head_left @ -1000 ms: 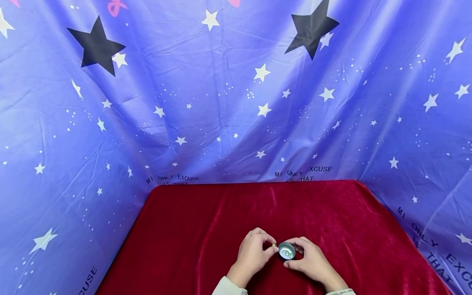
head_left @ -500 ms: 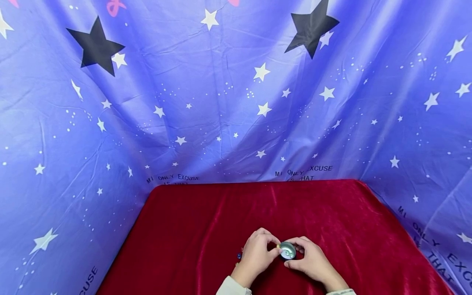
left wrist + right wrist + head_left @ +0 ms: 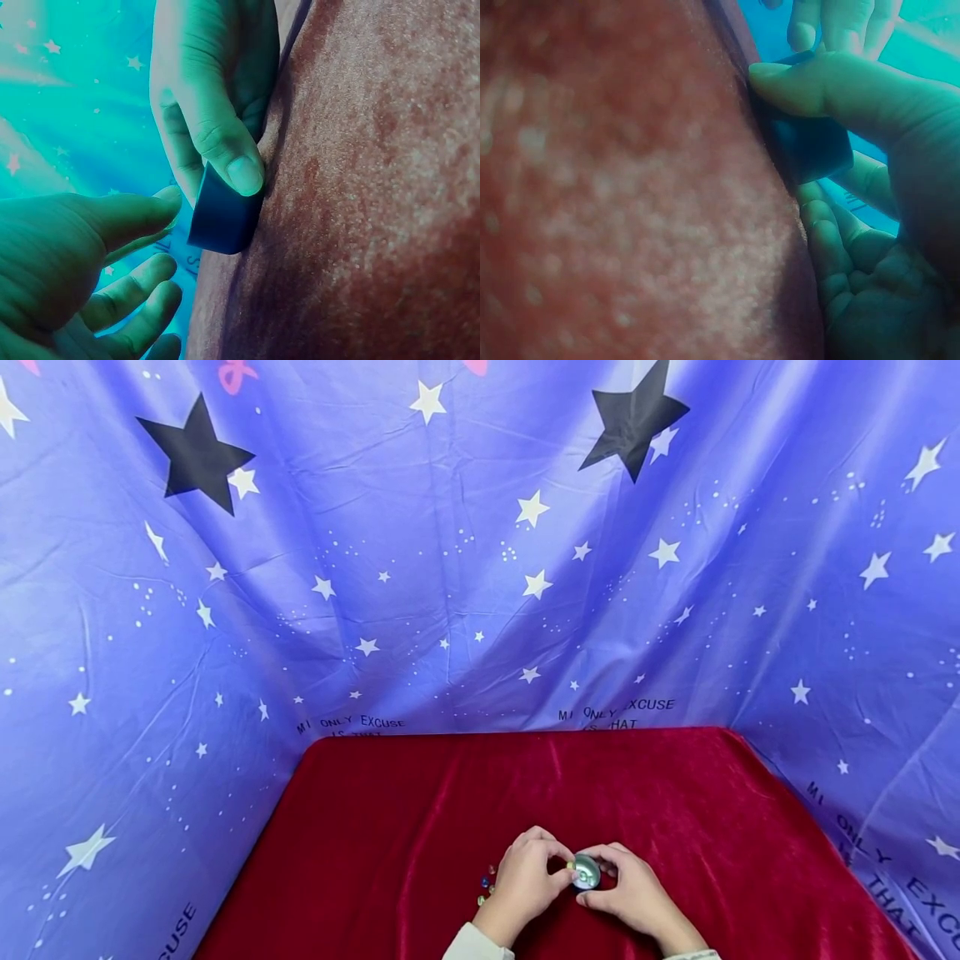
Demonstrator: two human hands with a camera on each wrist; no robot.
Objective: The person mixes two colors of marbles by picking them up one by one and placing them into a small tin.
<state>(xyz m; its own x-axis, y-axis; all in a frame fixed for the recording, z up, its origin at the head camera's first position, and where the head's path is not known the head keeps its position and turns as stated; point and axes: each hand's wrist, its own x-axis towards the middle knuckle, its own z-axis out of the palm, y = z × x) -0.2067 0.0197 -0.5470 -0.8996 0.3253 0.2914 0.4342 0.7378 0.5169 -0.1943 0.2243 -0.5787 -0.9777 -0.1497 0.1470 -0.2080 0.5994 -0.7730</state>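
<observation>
Right hand grip pinches the tin, left hand fingertips alongside.

My head view is evenly, brightly lit and sharp, with soft shadows under my hands and wide-angle bending at the edges. Both wrist views are tinted teal, dim, grainy and blurred up close.
</observation>
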